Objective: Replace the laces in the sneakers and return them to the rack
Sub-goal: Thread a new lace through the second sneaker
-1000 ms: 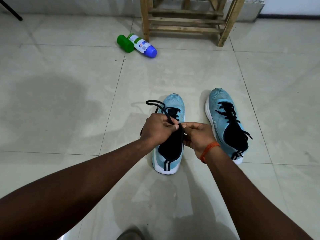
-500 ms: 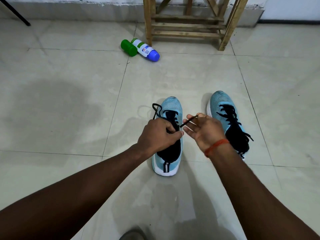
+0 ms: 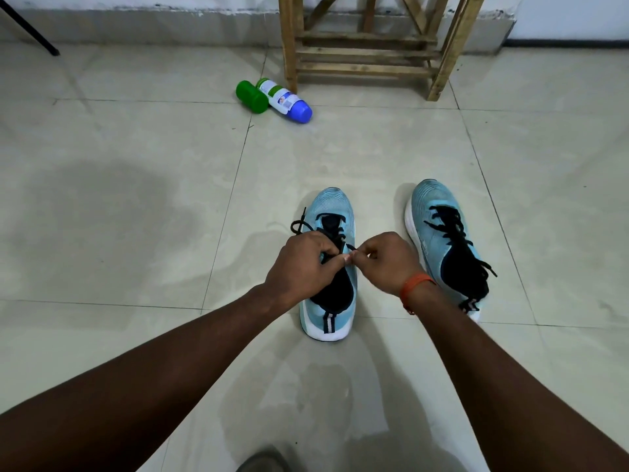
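Observation:
Two light blue sneakers with black tongues stand on the tiled floor, toes pointing away from me. Over the left sneaker (image 3: 335,206) both my hands meet. My left hand (image 3: 303,264) grips the black lace (image 3: 299,224), whose free end loops out to the left of the shoe. My right hand (image 3: 384,262) pinches the other part of the same lace just above the eyelets. An orange band circles my right wrist. The right sneaker (image 3: 439,233) stands apart, its black lace threaded and loose at the ends. The wooden rack (image 3: 367,59) stands at the back.
A green container (image 3: 252,97) and a white bottle with a blue cap (image 3: 286,102) lie on the floor beside the rack's left leg. A black pole (image 3: 30,28) leans at the far left. A grey wall base runs behind the rack.
My right hand has drawn back in from the right and now pinches the lace close to my left hand. The lace loop at the left has become smaller and lower.

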